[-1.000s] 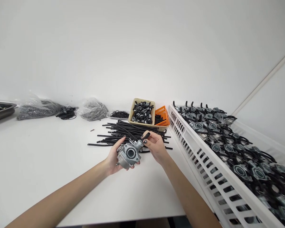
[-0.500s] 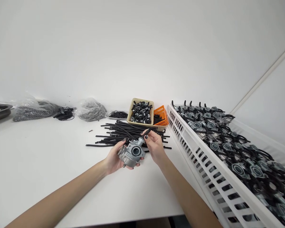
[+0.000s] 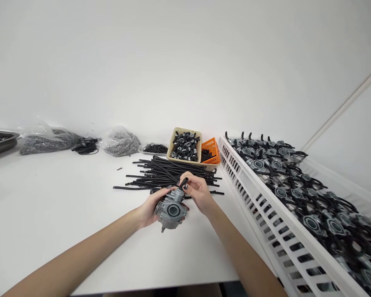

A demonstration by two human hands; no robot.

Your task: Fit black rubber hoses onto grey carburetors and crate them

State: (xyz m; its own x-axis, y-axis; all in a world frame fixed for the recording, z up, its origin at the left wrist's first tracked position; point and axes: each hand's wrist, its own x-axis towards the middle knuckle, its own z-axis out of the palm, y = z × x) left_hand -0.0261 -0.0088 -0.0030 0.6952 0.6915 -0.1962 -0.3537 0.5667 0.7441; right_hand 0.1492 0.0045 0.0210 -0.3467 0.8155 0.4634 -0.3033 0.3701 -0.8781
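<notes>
Above the white table, my left hand [image 3: 150,207] is closed around a metal carburetor [image 3: 172,211], its round bore facing me. A black rubber cap [image 3: 183,183] with a curved tip sits at the carburetor's top. The fingers of my right hand [image 3: 198,192] pinch this cap from the right side. Some fingertips of both hands are hidden behind the metal body. Just beyond the hands lies a pile of black rubber hoses [image 3: 160,173], partly covered by them.
On the right stands a long white slatted crate [image 3: 266,202] filled with carburetors [image 3: 311,222]. Along the wall are a cream bin of caps [image 3: 185,146], an orange basket [image 3: 214,150], a tray of thin black rings [image 3: 155,148], plastic bags [image 3: 120,141] and a metal pan [image 3: 3,144].
The carburetor has tilted more upright and come slightly lower, with its cap now pointing more steeply up. My right hand has shifted a little left along with the cap. The view has moved slightly.
</notes>
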